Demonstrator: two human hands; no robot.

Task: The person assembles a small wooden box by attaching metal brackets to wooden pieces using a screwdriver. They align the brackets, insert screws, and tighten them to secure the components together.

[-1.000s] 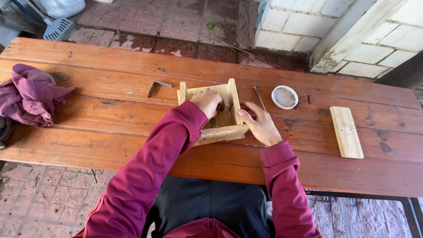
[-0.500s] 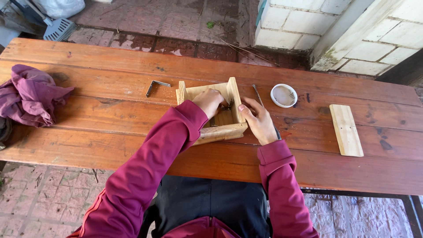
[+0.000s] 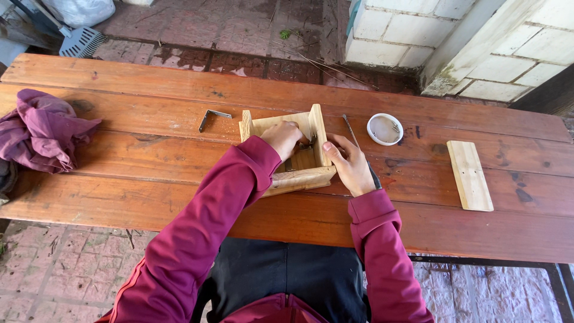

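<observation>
An open-topped box of pale wood [image 3: 269, 124] stands on the reddish wooden table [image 3: 149, 197] right in front of me. My left hand [image 3: 282, 139] reaches into it, fingers bunched at the inner right corner; whether they pinch something small is hidden. My right hand [image 3: 350, 164] presses against the outside of the box's right wall, thumb on its top edge. A thin screwdriver [image 3: 349, 127] lies on the table, its handle partly under that hand. Both sleeves are maroon.
A metal L-bracket [image 3: 210, 116] lies left of the box. A small white round dish [image 3: 384, 128] holding small metal bits sits to the right, a loose pale plank [image 3: 470, 174] beyond it. A maroon cloth [image 3: 42, 128] is bunched at the table's left end.
My right hand has slid a little up along the box's right wall. My left hand stays inside the box, and the box has hardly shifted.
</observation>
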